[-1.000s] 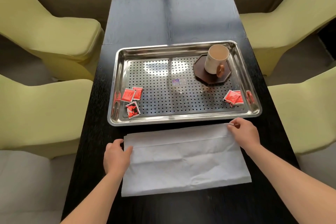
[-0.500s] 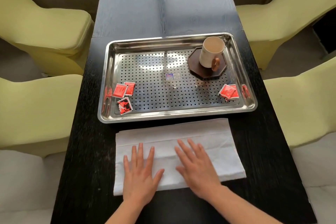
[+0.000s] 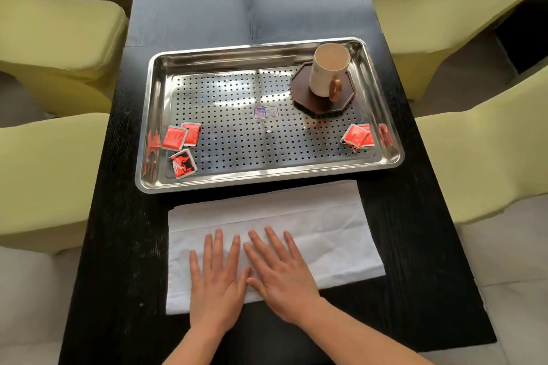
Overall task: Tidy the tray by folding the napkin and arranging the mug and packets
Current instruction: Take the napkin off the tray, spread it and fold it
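Note:
A white napkin [image 3: 320, 225] lies folded flat on the black table, just in front of the steel perforated tray [image 3: 267, 178]. My left hand [image 3: 218, 281] and my right hand [image 3: 281, 272] rest palm-down on its near middle, side by side, fingers spread. In the tray's back right corner a cream mug [image 3: 327, 69] with a brown handle stands on a dark octagonal coaster [image 3: 317, 104]. Three red packets [image 3: 181, 142] lie at the tray's front left, and other red packets [image 3: 358, 136] overlap at the front right.
The narrow black table [image 3: 246, 3] runs away from me beyond the tray. Yellow-green chairs [image 3: 53, 38] flank it on both sides, close to its edges. A small label [image 3: 266, 112] sits in the tray's middle.
A second ago my hands pinched the napkin's far corners. They let go and came to its near middle, now pressing flat and closer together than half a second ago.

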